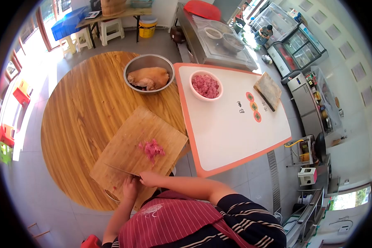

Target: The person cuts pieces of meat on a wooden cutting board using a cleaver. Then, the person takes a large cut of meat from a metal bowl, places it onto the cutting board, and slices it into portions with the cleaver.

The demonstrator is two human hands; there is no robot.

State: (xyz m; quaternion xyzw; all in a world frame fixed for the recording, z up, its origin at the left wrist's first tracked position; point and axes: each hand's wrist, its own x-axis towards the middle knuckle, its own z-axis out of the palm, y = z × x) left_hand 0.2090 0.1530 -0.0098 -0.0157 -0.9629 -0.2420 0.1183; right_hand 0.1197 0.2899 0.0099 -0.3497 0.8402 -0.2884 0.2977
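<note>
The right hand [151,179] has its fingers closed around the handle of a knife [122,170], whose thin blade reaches leftward across the near part of a wooden cutting board [126,130]. The left hand [130,188] is just beside the blade with its fingers bent; whether they grip anything is hard to tell from this angle. A small heap of chopped pink meat [153,149] lies on the board, beyond the knife. The board rests on a round wooden table [70,111]. Near that table's far edge, a steel bowl [149,61] holds a large piece of meat with pale tan skin [151,77]. On the adjoining white table [219,140], a pale pink bowl [195,94] is well filled with cut red-pink meat [206,85]. Farther back, a yellow bucket [147,31] stands on the floor, and a steel counter [194,43] carries more bowls.
</note>
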